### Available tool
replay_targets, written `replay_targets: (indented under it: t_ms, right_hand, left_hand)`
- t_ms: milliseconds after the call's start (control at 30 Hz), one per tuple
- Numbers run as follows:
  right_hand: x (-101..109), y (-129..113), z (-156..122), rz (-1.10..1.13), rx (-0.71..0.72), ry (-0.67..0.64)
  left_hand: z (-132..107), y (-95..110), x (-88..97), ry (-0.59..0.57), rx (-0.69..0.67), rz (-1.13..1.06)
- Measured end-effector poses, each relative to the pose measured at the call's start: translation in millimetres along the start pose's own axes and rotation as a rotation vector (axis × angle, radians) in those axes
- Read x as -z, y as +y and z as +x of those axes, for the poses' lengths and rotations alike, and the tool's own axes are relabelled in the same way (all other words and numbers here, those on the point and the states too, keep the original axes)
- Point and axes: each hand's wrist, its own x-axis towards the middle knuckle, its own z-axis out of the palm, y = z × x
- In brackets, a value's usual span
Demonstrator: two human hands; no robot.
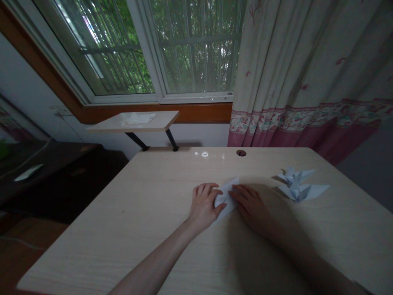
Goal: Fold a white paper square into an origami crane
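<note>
A small folded sheet of white paper (226, 199) lies on the table between my two hands. My left hand (204, 203) has its thumb and curled fingers closed on the paper's left side. From the right, the stretched fingers of my right hand (250, 205) rest flat along the paper's right edge; its thumb is hidden. The paper's pointed corner shows above the hands, and its lower edge runs down toward my left wrist. Right of my right hand stand two folded paper cranes, one nearer (302, 192) and one just behind it (293, 175).
The pale wooden table (129, 229) has a round cable hole (241, 153) near its back edge. A raised shelf (166, 119) on black legs at the back left bears white paper (139, 118). A patterned curtain (276, 82) hangs behind, beside a window (196, 53).
</note>
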Motion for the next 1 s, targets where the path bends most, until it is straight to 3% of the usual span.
replay_targets:
  t_ms: [333, 633, 833, 1000]
  right_hand:
    - [2, -2, 1, 0.031, 0.046, 0.086]
    - [19, -17, 3, 0.016, 0.014, 0.052]
    - [23, -22, 4, -0.002, -0.019, 0.003]
    - [23, -22, 5, -0.034, -0.023, -0.011]
  left_hand:
    - [-1, -1, 0.4, 0.061, 0.004, 0.039]
    - [1, -9, -10.9, 0.081, -0.043, -0.056]
    - [0, -7, -10.0, -0.012, -0.088, -0.237]
    - [-1, 0, -3.2, -0.053, -0.030, -0.237]
